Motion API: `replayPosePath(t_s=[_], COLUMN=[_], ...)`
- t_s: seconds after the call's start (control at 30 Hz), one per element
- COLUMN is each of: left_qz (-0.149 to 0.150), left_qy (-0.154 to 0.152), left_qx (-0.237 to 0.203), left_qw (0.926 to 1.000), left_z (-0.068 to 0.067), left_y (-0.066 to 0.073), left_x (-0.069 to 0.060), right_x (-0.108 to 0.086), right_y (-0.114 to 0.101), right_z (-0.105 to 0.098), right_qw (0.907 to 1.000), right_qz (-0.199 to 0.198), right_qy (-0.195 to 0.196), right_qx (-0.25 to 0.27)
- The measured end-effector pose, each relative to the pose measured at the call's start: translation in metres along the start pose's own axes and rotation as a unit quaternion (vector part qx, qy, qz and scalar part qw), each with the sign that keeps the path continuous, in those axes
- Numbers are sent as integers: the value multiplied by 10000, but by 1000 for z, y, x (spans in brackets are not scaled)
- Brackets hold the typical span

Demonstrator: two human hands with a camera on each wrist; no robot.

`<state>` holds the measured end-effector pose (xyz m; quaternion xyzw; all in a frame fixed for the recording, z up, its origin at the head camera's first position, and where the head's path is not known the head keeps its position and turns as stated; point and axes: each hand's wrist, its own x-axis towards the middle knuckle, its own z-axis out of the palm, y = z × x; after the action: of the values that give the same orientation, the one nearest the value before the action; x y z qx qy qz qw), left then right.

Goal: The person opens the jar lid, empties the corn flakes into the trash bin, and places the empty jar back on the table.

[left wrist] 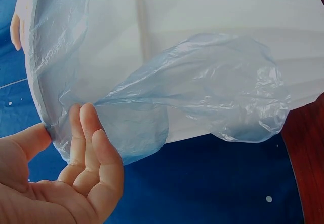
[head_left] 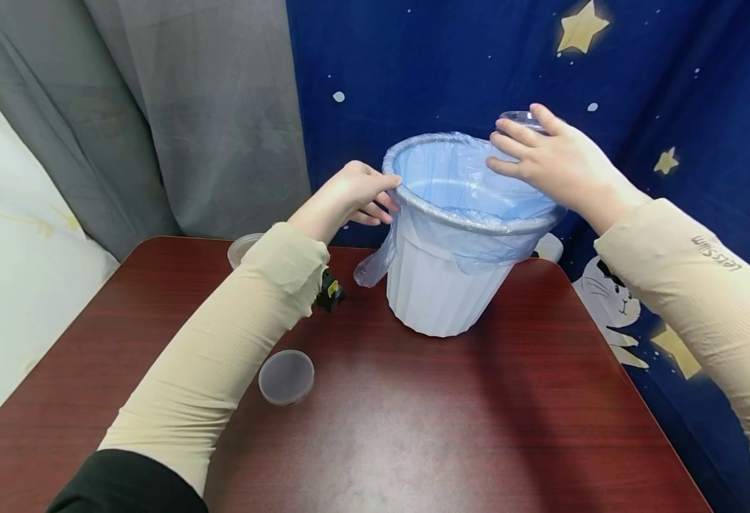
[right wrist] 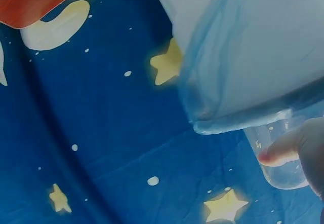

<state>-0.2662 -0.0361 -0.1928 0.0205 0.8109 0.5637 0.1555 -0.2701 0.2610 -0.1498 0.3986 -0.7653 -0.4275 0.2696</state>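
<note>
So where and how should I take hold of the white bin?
I'd grip the bin just under its rim, from both sides: it stands mouth up and widens toward the top. The bag folded over there might slip.

Surface [head_left: 413, 427]: I see reddish-brown wood grain with rounded far corners.
Round tub [head_left: 286, 377]: translucent, resting left of centre.
Second round piece [head_left: 240, 249]: near the far edge; I catch only part.
Small black object [head_left: 330, 293]: yellow patch, partly hidden from me.
Grey curtain [head_left: 201, 107]: hangs left of the navy curtain [head_left: 413, 71].
Navy print: yellow stars [head_left: 582, 28], white cat [head_left: 608, 296].
White cloth [head_left: 22, 249]: far left.
</note>
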Motion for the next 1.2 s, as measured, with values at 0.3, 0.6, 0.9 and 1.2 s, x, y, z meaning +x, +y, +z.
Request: replayPosePath(t_s=[0.3,0.6,0.9,1.2], left_qz=[14,36,2,-8], left_qy=[32,15,29,22], left_qx=[-8,-4,-2,-1], left_qw=[10000,10000,10000,10000], left_z=[0,1,1,0], left_y=[1,1,1,1], left_x=[-1,-1,-1,-1], right_x=[-5,-7,-7,-7], right_y=[4,3,2,-1], right_z=[4,3,6,6], right_qw=[9987,9985,9983,9985], right_qz=[90,143,162,258], right_qy=[-427,-442,-391,-142], right_qx=[254,299,406,466])
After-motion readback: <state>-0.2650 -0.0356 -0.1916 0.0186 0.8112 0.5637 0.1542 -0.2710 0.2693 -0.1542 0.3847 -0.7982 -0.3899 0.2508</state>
